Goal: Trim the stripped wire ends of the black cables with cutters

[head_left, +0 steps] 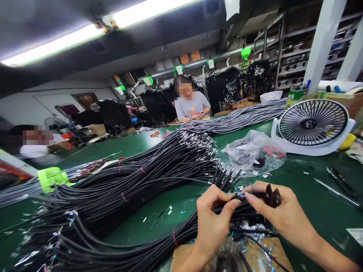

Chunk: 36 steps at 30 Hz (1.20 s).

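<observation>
Between both sets of fingertips is the end of a black cable (237, 196), with thin blue and white wires showing. My left hand (217, 217) is closed, its thumb and index finger pinching the cable end. My right hand (279, 209) is closed too, thumb and forefinger at the thin wires. Out of its curled fingers poke two glossy dark brown prongs of a tool (272, 195); the rest is hidden, so its kind is unclear. Below the hands lies a brown board (276, 251) scattered with blue wire scraps. A tied bundle of black cables (159, 241) runs left from beneath my left hand.
A large heap of black cables (136, 181) spans the green table (170, 223), grey cables (249, 117) behind. To the right stand a white fan (312, 124), a clear plastic bag (246, 151), a knife (340, 181) and a metal rod (337, 192). A co-worker (193, 104) sits opposite.
</observation>
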{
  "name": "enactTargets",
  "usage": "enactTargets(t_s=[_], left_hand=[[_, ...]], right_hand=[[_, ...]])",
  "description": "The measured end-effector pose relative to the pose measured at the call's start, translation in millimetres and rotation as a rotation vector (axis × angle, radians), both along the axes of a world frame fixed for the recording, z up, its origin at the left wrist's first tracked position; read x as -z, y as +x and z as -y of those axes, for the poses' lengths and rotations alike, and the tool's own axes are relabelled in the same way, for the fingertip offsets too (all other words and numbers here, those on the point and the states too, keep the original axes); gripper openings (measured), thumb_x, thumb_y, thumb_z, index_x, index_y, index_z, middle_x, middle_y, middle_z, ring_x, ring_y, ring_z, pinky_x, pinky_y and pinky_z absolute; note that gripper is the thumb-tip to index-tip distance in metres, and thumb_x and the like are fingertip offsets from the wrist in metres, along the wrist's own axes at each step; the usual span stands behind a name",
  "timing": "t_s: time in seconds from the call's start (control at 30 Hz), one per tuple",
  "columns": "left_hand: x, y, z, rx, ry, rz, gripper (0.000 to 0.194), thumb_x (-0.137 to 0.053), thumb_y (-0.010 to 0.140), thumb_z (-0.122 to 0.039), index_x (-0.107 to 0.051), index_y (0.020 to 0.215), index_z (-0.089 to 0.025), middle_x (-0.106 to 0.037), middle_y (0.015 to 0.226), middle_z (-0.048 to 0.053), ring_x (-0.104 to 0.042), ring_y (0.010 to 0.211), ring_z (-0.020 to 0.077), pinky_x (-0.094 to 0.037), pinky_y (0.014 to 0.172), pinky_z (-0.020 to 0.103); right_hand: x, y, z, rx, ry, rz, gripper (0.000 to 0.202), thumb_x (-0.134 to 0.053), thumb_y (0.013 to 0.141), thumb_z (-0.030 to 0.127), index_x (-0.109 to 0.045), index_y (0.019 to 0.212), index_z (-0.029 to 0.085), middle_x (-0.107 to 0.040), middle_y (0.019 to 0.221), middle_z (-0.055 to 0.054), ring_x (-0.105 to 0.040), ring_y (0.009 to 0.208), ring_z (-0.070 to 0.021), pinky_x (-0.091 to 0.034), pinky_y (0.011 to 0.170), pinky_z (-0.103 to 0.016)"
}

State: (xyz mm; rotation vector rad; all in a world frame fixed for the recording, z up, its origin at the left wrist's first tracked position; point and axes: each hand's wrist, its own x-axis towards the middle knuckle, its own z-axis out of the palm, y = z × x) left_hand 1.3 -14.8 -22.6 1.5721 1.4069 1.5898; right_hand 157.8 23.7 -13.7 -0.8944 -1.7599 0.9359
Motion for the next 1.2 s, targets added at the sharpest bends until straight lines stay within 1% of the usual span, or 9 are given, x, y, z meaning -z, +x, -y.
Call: enactTargets(t_s=[0.33, 0.53, 0.67, 0.77, 0.83, 0.9, 1.0, 1.13, 1.2], left_hand=[[-0.7, 2.2, 0.2, -0.018, 0.004, 0.004, 0.015, -0.066, 0.074, -0.022, -0.060, 0.062, -0.015, -0.054, 0.062, 0.000, -0.048, 0.059, 0.0111, -0.036, 0.055, 0.022], [-1.5, 1.8, 0.1, -0.026, 0.025, -0.031, 0.015, -0.066, 0.074, -0.022, -0.060, 0.063, -0.015, -0.055, 0.062, 0.000, -0.049, 0.060, 0.0113, -0.037, 0.056, 0.023], [-1.1, 1.4, 1.1, -0.026, 0.034, -0.043, 0.015, -0.066, 0.074, -0.022, -0.059, 0.063, -0.015, -0.055, 0.062, -0.001, -0.049, 0.059, 0.0110, -0.037, 0.056, 0.023], [-0.8, 2.2, 1.3, -0.033, 0.032, -0.022, 0.016, -0.066, 0.074, -0.021, -0.059, 0.062, -0.015, -0.054, 0.062, -0.001, -0.048, 0.059, 0.0107, -0.036, 0.056, 0.022], [-0.8, 2.9, 1.1, -0.034, 0.023, -0.002, 0.016, -0.066, 0.074, -0.022, -0.058, 0.061, -0.014, -0.053, 0.061, -0.001, -0.048, 0.059, 0.0106, -0.036, 0.055, 0.022], [-1.0, 3.4, 0.9, -0.026, 0.008, 0.021, 0.017, -0.066, 0.074, -0.023, -0.058, 0.061, -0.014, -0.052, 0.061, -0.001, -0.047, 0.058, 0.0104, -0.036, 0.054, 0.021], [-1.6, 3.3, 0.6, -0.023, -0.024, 0.061, 0.019, -0.066, 0.074, -0.026, -0.058, 0.061, -0.014, -0.051, 0.060, -0.001, -0.046, 0.057, 0.0101, -0.035, 0.052, 0.021], [-2.6, 2.7, 0.9, -0.018, -0.061, 0.095, 0.020, -0.067, 0.073, -0.028, -0.058, 0.062, -0.014, -0.051, 0.060, -0.001, -0.045, 0.057, 0.0101, -0.035, 0.052, 0.021], [-2.8, 3.1, 1.1, -0.012, -0.059, 0.090, 0.020, -0.067, 0.074, -0.027, -0.058, 0.062, -0.014, -0.052, 0.060, -0.001, -0.045, 0.057, 0.0101, -0.035, 0.052, 0.021]], right_hand=[[0.0, -0.1, 0.1, 0.020, 0.073, 0.026, 0.019, -0.057, 0.082, 0.033, -0.070, 0.085, 0.019, -0.070, 0.079, -0.004, -0.064, 0.068, -0.0172, -0.048, 0.049, -0.024], [0.4, -0.3, 0.5, 0.039, 0.135, 0.040, 0.018, -0.058, 0.082, 0.032, -0.071, 0.083, 0.019, -0.070, 0.075, -0.003, -0.064, 0.066, -0.0167, -0.049, 0.050, -0.024], [0.7, -0.5, -0.8, 0.037, 0.086, 0.001, 0.017, -0.059, 0.081, 0.031, -0.071, 0.084, 0.019, -0.071, 0.078, -0.003, -0.064, 0.065, -0.0157, -0.049, 0.049, -0.022], [1.1, -2.0, -1.5, -0.023, 0.009, -0.033, 0.018, -0.060, 0.080, 0.032, -0.071, 0.082, 0.018, -0.070, 0.073, -0.002, -0.063, 0.061, -0.0145, -0.051, 0.053, -0.022], [2.0, -3.5, -1.3, -0.039, 0.017, -0.006, 0.018, -0.059, 0.081, 0.031, -0.071, 0.082, 0.018, -0.069, 0.069, -0.002, -0.062, 0.060, -0.0142, -0.051, 0.053, -0.023], [4.2, -4.5, -0.4, -0.011, 0.109, 0.052, 0.017, -0.057, 0.082, 0.028, -0.071, 0.082, 0.018, -0.066, 0.067, -0.002, -0.060, 0.059, -0.0140, -0.049, 0.052, -0.024], [9.9, -3.5, 2.2, 0.073, 0.378, 0.100, 0.016, -0.059, 0.080, 0.017, -0.068, 0.093, 0.019, -0.066, 0.075, -0.002, -0.061, 0.064, -0.0138, -0.049, 0.056, -0.025], [18.2, 2.4, 6.0, 0.231, 0.743, 0.163, 0.038, -0.063, 0.075, 0.008, -0.061, 0.111, 0.022, -0.067, 0.089, -0.004, -0.063, 0.074, -0.0152, -0.050, 0.064, -0.026], [21.8, 5.4, 6.1, 0.231, 0.847, 0.209, 0.046, -0.064, 0.076, 0.008, -0.056, 0.119, 0.021, -0.068, 0.091, -0.006, -0.064, 0.075, -0.0163, -0.051, 0.064, -0.026]])
